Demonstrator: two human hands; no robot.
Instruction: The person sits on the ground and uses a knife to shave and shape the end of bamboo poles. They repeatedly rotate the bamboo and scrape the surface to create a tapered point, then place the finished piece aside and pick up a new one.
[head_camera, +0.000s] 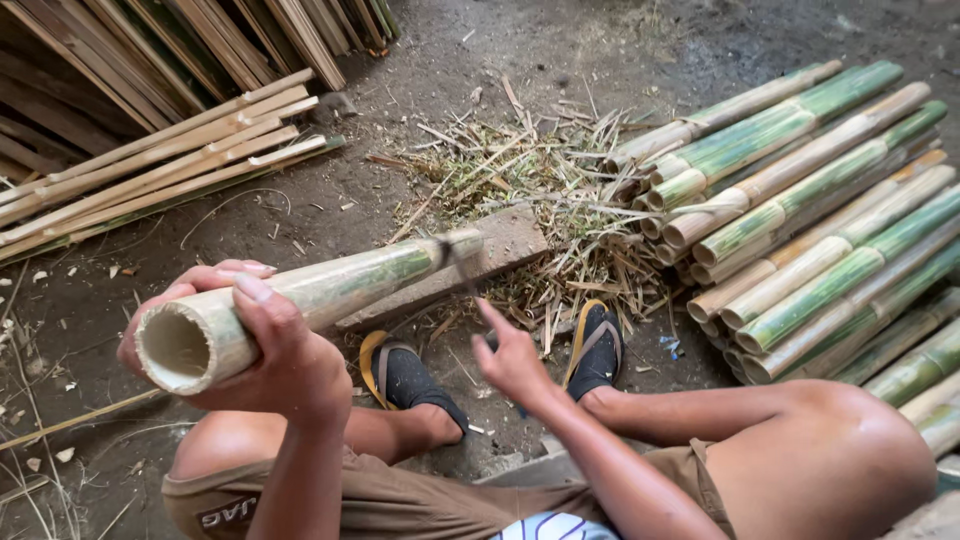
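Left hand (265, 350) held the bamboo pole (320, 295) in a firm grip; right hand (512, 355), open, should steady its far end on the block (500, 245)

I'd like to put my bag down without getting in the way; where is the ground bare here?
Bare dirt lies between the split strips and the shavings heap, and at the far right top corner. Crowded: shavings, wooden block, and stacked bamboo poles on the right.

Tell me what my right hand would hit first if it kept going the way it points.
Probably the bamboo pole: the right hand points up and forward at its far end, near a blurred dark tool there. Depth is unclear.
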